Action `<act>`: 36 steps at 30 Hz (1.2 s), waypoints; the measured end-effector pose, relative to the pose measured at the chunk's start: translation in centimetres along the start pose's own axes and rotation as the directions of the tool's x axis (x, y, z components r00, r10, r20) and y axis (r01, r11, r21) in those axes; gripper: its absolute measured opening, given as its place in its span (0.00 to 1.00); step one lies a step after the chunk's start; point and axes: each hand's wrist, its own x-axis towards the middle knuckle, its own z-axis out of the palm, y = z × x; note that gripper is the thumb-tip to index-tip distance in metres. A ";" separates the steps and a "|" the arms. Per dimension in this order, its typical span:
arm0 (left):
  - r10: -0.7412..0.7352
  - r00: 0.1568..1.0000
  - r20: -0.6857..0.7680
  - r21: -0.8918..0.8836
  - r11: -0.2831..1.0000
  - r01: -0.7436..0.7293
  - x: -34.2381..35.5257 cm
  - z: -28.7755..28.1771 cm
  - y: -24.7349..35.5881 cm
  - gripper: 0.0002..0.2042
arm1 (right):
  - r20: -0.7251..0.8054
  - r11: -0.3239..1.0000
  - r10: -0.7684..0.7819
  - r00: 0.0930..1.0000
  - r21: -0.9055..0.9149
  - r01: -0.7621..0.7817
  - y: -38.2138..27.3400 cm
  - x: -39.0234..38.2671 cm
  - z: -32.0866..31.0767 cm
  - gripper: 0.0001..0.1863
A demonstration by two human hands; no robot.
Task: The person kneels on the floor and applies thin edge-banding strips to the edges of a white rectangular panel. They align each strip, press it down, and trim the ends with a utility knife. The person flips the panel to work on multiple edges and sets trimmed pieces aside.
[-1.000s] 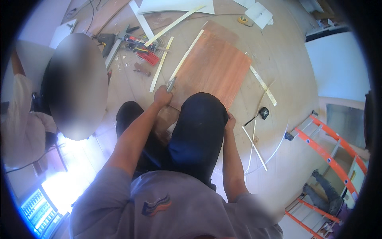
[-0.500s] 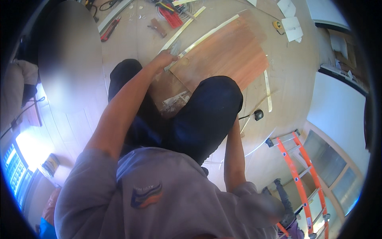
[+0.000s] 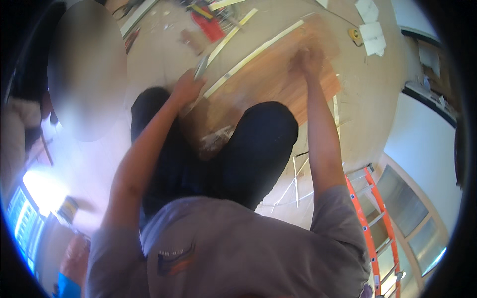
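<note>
In my left hand [image 3: 187, 87] is a slim, silvery-grey tool [image 3: 201, 66] that sticks up past my closed fingers; its exact kind is unclear. This hand is just beyond my left knee, by the near left end of a reddish-brown wood-grain board [image 3: 258, 74]. A pale narrow strip [image 3: 253, 57] runs along the board's far left edge. My right hand [image 3: 308, 60] is over the far right part of the board, smeared by motion, so its fingers and anything in them cannot be made out.
Another pale strip [image 3: 231, 37] lies beyond the board, near a red tool [image 3: 211, 26] and a small brown piece [image 3: 192, 40]. A yellow tape measure [image 3: 355, 36] sits by white sheets [image 3: 372, 37] at the far right. An orange ladder [image 3: 365, 231] stands at the near right.
My right hand has come up from beside my right knee to over the board. My left hand has drawn a little nearer and left, still with the silvery tool.
</note>
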 end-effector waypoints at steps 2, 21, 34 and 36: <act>0.054 0.998 -0.026 0.027 0.998 -0.053 -0.9 0.6 0.8 0.23 | -0.176 0.985 0.074 0.982 -0.140 -0.099 0.4 2.3 3.0 0.33; 0.445 0.891 -0.092 0.094 0.894 -0.438 18.3 10.2 22.9 0.20 | -0.095 0.843 0.423 0.901 -0.323 -0.430 -7.0 2.3 5.1 0.35; 0.476 0.879 0.005 0.173 0.866 -0.470 21.7 10.9 25.9 0.17 | -0.107 0.843 0.404 0.908 -0.342 -0.415 -6.4 2.2 5.3 0.33; 0.483 0.875 0.016 0.211 0.854 -0.475 21.8 10.9 25.9 0.14 | -0.081 0.855 0.423 0.903 -0.296 -0.427 -6.6 2.3 5.2 0.34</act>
